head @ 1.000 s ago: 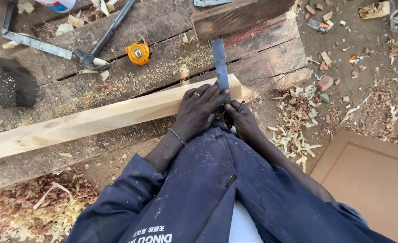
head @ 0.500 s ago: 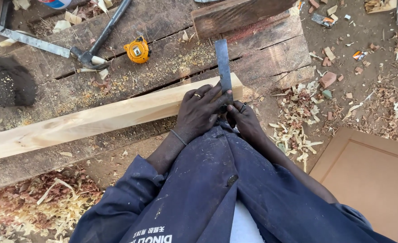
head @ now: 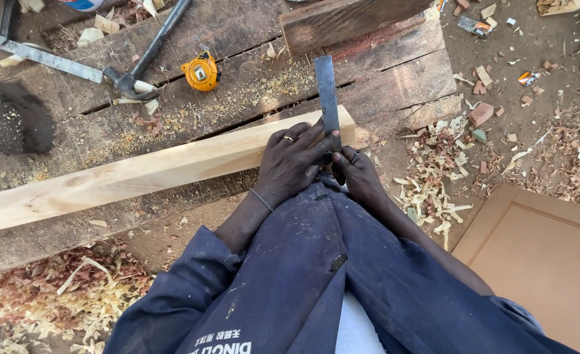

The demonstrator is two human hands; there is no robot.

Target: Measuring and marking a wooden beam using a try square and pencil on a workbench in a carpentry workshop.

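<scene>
Timber is what both hands are set against: a long pale wooden beam [head: 152, 174] is laid slantwise across a rough plank workbench [head: 250, 39], its right end near the bench edge. The left hand [head: 294, 164] is pressed flat on the beam near that end, fingers spread and extended rather than curled, their tips resting against a metal try square [head: 327, 92]. The blade of the square is laid across the top of the beam and reaches out over the bench planks. The right hand [head: 357, 172] is closed around the lower part of the square, just beside the left hand, at the near face of the beam. Farther back on the bench a yellow tape measure [head: 200, 72] and a hammer [head: 147, 54] are seen. No container with visible contents is shown; wood shavings [head: 434, 177] are scattered loose on the ground.
</scene>
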